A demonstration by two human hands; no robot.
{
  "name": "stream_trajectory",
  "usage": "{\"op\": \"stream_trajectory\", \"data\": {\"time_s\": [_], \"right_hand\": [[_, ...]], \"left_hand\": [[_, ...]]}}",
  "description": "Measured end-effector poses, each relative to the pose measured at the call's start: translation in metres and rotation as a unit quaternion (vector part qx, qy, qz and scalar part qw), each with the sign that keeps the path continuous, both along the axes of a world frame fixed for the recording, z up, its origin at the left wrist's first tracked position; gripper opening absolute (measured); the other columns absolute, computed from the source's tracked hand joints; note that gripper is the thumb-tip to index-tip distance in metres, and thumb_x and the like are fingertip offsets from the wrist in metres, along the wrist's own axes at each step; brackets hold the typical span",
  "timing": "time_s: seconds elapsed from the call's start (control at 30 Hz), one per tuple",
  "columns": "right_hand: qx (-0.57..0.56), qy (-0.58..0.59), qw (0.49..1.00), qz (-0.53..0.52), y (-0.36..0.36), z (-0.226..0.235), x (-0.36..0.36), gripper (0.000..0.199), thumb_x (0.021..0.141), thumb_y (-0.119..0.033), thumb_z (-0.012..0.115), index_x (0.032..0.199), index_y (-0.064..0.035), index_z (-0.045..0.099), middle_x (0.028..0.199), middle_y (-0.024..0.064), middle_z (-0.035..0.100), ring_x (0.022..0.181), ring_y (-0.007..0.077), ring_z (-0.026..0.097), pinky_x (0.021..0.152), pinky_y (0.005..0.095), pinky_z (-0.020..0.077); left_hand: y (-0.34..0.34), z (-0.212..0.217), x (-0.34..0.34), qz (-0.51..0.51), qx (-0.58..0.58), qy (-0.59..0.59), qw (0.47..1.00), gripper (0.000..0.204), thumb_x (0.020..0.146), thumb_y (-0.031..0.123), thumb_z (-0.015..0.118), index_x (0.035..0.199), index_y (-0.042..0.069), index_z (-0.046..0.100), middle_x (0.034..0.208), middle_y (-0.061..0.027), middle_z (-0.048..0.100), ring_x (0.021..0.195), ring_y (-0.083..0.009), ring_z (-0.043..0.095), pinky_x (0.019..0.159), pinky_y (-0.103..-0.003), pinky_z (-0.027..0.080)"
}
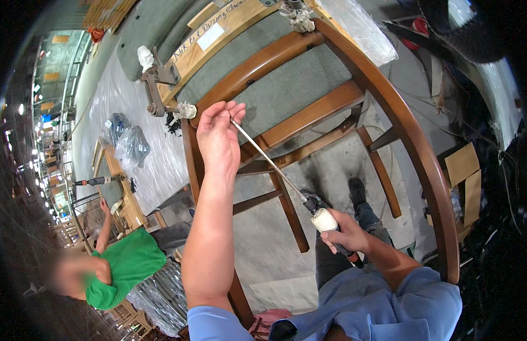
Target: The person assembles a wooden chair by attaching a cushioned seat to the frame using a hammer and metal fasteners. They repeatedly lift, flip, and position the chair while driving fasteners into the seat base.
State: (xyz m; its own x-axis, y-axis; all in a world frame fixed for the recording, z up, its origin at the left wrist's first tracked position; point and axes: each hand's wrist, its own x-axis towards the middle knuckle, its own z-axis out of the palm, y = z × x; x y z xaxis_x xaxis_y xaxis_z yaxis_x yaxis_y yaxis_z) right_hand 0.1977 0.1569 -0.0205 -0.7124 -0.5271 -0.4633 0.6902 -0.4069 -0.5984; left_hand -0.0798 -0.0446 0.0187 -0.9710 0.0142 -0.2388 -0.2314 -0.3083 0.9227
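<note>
In my right hand [348, 234] is a power screwdriver [325, 220] with a pale wrapped collar and a dark body. Its long thin metal driver bit [269, 160] slants up and left to my left hand [220, 133], whose fingers pinch together at the tip. Whether a screw is between those fingers is too small to tell. Both hands are over a brown wooden chair frame [400, 122] with a grey-green upholstered panel [300, 85]. The left hand is beside the frame's left end, close to a curved wooden rail [257, 65].
A clamp with wrapped pads [155, 85] stands by a wooden jig [218, 34]. Plastic bags [129, 145] lie on the film-covered table [164, 162]. A co-worker in a green shirt [129, 267] is at the left. Cardboard [465, 176] stands at the right; cables trail nearby.
</note>
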Motion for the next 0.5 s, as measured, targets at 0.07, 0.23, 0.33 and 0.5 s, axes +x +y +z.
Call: {"op": "stream_trajectory", "data": {"time_s": [0.07, 0.23, 0.33, 0.5], "right_hand": [[-0.025, -0.008, 1.000, -0.003, -0.0031, -0.0050, 0.0028, 0.030, 0.094, -0.012, 0.062, 0.117, -0.0007, 0.047, 0.076, 0.0034, 0.055, 0.053, 0.0112, 0.055, 0.050, 0.0281, 0.0452], [-0.050, -0.018, 0.999, -0.010, -0.0075, -0.0052, -0.0010, 0.029, 0.094, -0.011, 0.062, 0.117, -0.0014, 0.046, 0.076, 0.0032, 0.055, 0.054, 0.0111, 0.055, 0.051, 0.0280, 0.0458], [-0.022, -0.014, 1.000, -0.005, -0.0074, -0.0055, -0.0015, 0.030, 0.094, -0.011, 0.062, 0.118, -0.0012, 0.047, 0.080, 0.0039, 0.056, 0.055, 0.0108, 0.055, 0.052, 0.0282, 0.0463], [0.051, 0.023, 0.998, -0.001, -0.0098, -0.0114, -0.0007, 0.033, 0.093, -0.010, 0.062, 0.120, -0.0007, 0.048, 0.084, 0.0048, 0.057, 0.055, 0.0100, 0.055, 0.051, 0.0287, 0.0473]], "left_hand": [[0.0034, 0.0033, 0.0007, 0.010, -0.002, -0.005, 1.000, 0.012, 0.100, -0.003, 0.050, 0.111, -0.003, 0.055, 0.109, -0.0184, 0.064, 0.101, -0.0311, 0.067, 0.092, -0.039, 0.057], [0.0034, 0.0029, -0.0008, 0.012, -0.009, 0.003, 1.000, 0.012, 0.100, -0.003, 0.049, 0.111, -0.004, 0.054, 0.110, -0.0188, 0.063, 0.100, -0.0310, 0.068, 0.092, -0.039, 0.057], [0.0039, 0.0019, 0.0002, 0.013, -0.033, 0.014, 0.999, 0.012, 0.101, -0.003, 0.048, 0.111, -0.004, 0.054, 0.109, -0.0191, 0.063, 0.099, -0.0305, 0.068, 0.091, -0.039, 0.058], [0.0107, 0.0061, 0.0003, 0.012, -0.098, 0.021, 0.995, 0.015, 0.100, -0.004, 0.048, 0.115, -0.005, 0.052, 0.110, -0.0207, 0.062, 0.100, -0.0309, 0.068, 0.090, -0.038, 0.058]]}}
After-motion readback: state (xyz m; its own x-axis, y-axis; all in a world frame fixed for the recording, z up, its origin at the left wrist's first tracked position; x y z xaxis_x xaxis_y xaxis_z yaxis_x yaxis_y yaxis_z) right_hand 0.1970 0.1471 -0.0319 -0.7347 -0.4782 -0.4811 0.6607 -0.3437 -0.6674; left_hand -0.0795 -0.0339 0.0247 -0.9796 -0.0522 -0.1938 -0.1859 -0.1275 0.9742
